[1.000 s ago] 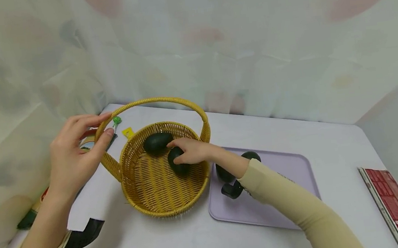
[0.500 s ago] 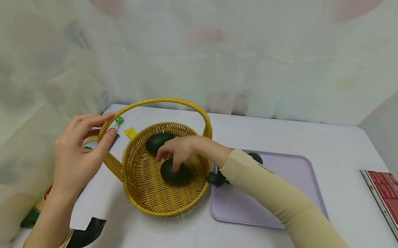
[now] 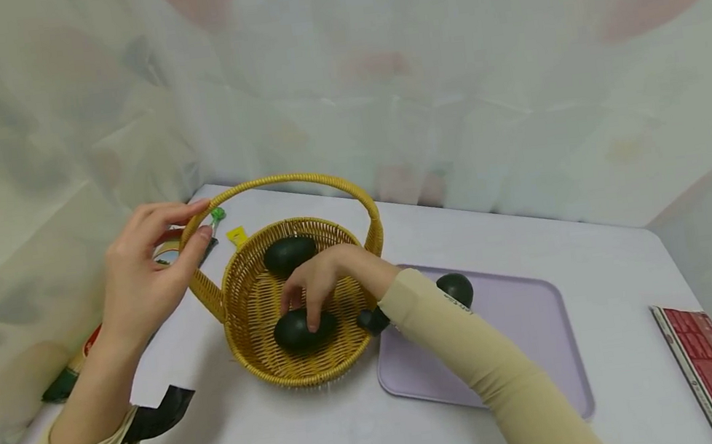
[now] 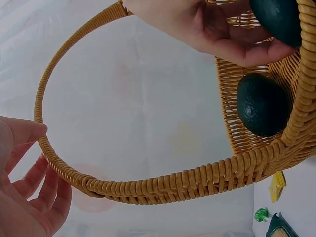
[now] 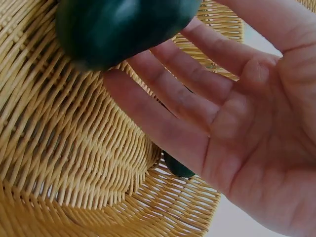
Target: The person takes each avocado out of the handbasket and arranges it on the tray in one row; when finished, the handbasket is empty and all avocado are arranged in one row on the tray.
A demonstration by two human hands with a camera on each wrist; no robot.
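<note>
My left hand [image 3: 144, 272] pinches the left side of the arched handle [image 3: 285, 179] on a round yellow wicker basket [image 3: 308, 381]. Inside the basket, my right hand [image 3: 326, 277] reaches down and holds a dark green avocado [image 3: 290, 338] between thumb and fingers, low at the front of the woven floor. Another avocado [image 3: 290, 253] lies against the back wall. In the left wrist view, thumb and fingertips meet on the handle. The right wrist view shows the held avocado [image 5: 123, 29] at the fingertips, the palm bare.
To the right lies a lilac tray [image 3: 527, 334] with an avocado [image 3: 456, 289] on it, partly covered by the right sleeve [image 3: 474, 333]. A red box [image 3: 709, 365] is at the far right. Behind the left hand are a yellow packet [image 3: 237, 236] and a green-topped item [image 3: 217, 214].
My right hand has moved the avocado from the right side of the basket floor toward the front and left. My left hand has stayed on the handle.
</note>
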